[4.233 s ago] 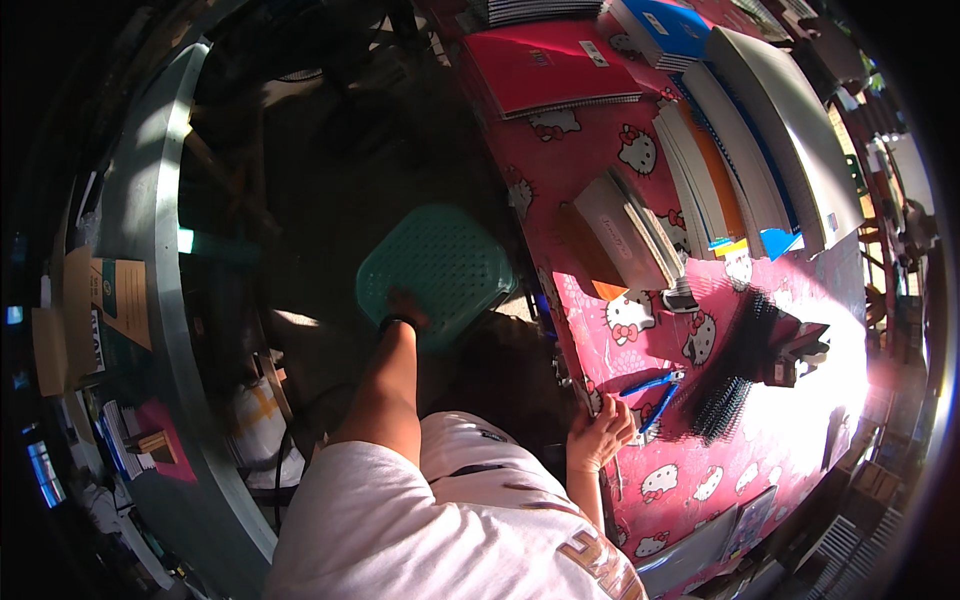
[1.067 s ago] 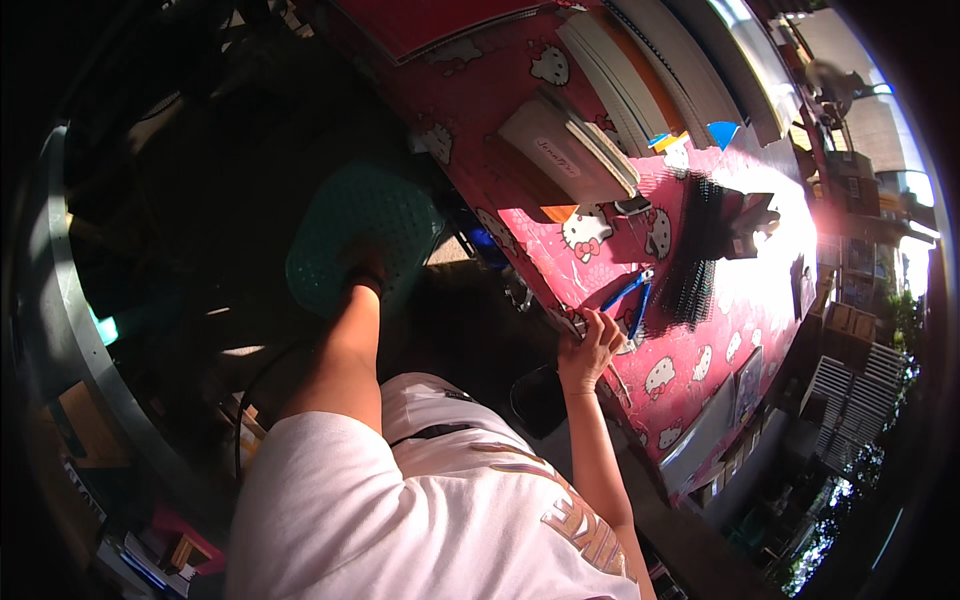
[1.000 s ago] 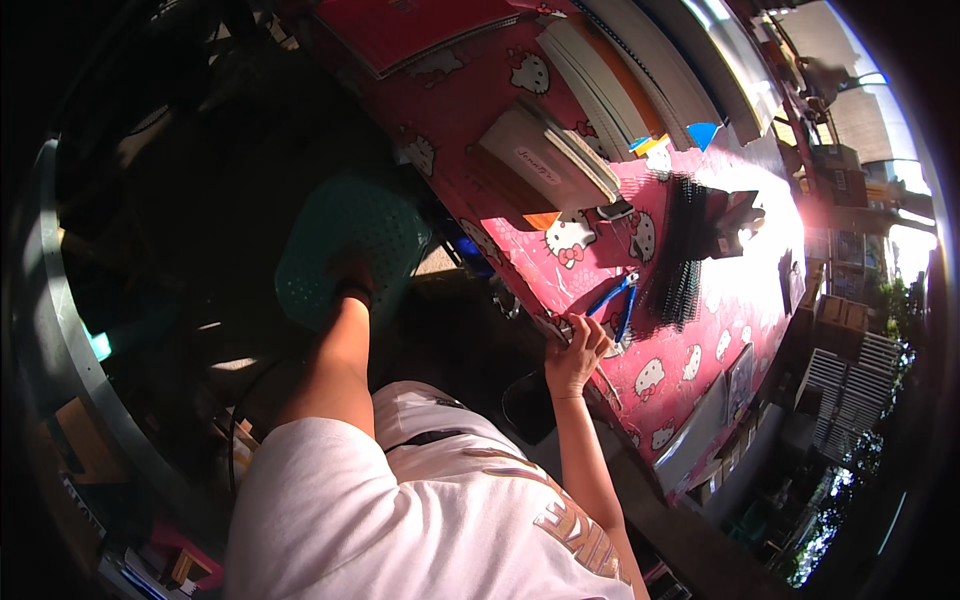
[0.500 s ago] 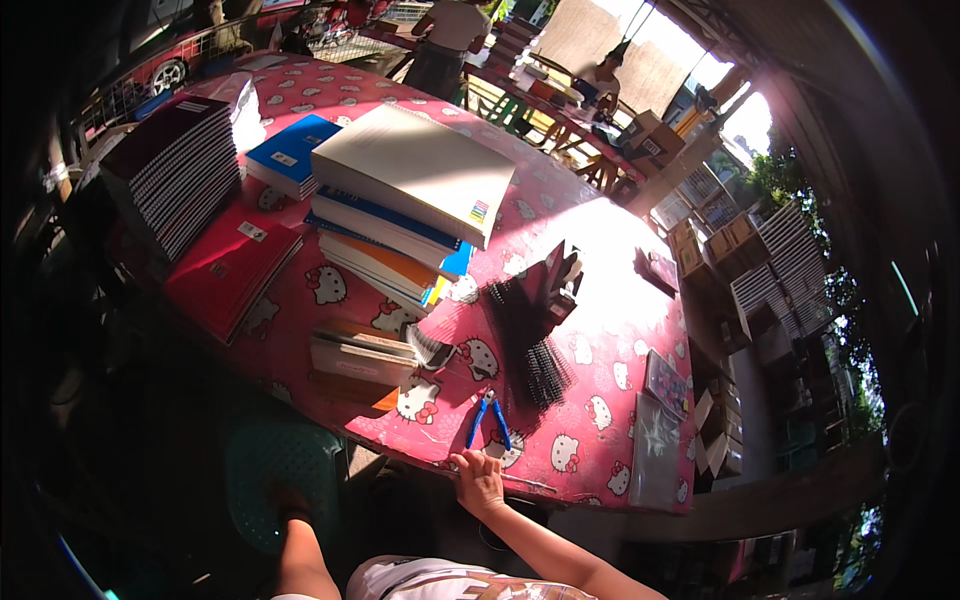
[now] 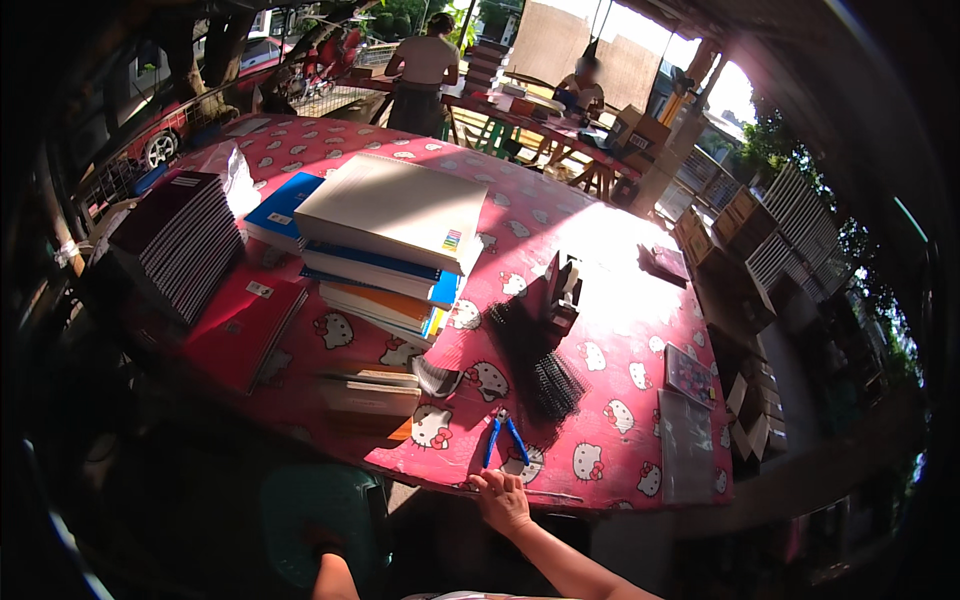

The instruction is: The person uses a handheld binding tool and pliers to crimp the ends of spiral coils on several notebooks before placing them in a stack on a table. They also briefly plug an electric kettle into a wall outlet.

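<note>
Since the first frame, the view has swung up across the pink table (image 5: 560, 430), bringing two people (image 5: 425, 70) beyond it into sight. Both hands are apart. Left hand (image 5: 323, 538), dim in shadow, is at the green stool (image 5: 318, 492) below the table's near edge; its grip I cannot tell. Right hand (image 5: 503, 500) rests, fingers bent, on that edge, near blue pliers (image 5: 493, 438) lying on the table.
</note>
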The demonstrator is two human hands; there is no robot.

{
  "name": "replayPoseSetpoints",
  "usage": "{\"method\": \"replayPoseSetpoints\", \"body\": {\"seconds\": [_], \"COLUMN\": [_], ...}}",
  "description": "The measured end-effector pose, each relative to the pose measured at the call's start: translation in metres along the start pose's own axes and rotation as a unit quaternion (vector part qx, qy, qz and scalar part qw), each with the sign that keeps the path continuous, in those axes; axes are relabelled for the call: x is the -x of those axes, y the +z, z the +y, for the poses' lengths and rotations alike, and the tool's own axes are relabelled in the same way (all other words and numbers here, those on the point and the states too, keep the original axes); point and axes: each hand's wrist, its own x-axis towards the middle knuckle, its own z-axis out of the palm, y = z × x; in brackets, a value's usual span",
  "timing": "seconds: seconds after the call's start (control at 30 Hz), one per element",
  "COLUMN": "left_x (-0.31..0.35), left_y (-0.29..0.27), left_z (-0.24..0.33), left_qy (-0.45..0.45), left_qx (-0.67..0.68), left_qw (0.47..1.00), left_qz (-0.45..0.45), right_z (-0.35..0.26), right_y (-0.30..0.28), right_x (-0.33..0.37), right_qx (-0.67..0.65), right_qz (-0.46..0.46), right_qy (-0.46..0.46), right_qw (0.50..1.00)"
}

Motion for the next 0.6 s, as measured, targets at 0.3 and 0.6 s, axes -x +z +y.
{"method": "replayPoseSetpoints", "body": {"seconds": [0.3, 0.6], "left_x": [0.021, 0.228], "left_y": [-0.016, 0.002], "left_z": [-0.031, -0.225], "left_qy": [-0.014, 0.061], "left_qx": [0.464, 0.370], "left_qw": [0.886, 0.925], "left_qz": [-0.009, -0.057], "right_z": [-0.036, -0.157], "right_y": [-0.001, 0.017], "right_x": [-0.008, -0.015], "right_qx": [-0.017, -0.066], "right_qz": [0.015, 0.215], "right_qy": [0.021, 0.269], "right_qw": [1.000, 0.937]}}
